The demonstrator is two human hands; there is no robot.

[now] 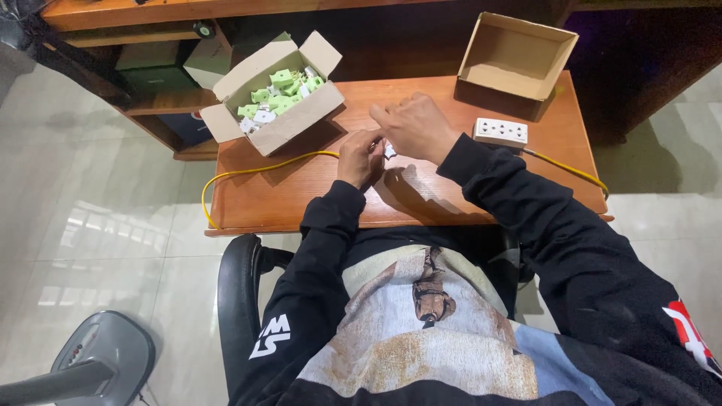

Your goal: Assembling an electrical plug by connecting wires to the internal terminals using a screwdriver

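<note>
My left hand (359, 159) and my right hand (415, 128) meet over the middle of a small wooden table (301, 195). Between the fingertips sits a small white plug-like part (389, 151), mostly hidden by the fingers; both hands seem to grip it. A yellow cable (248, 172) runs from the left hand across the table and loops off its left edge. To the left stands an open cardboard box (289, 124) filled with several green and white plastic parts (277, 96).
A white socket strip (500, 131) lies right of my hands, its yellow cord (568, 167) trailing off the right edge. An empty cardboard box (519, 56) stands at the back right. A black chair arm (239, 293) is below; tiled floor surrounds the table.
</note>
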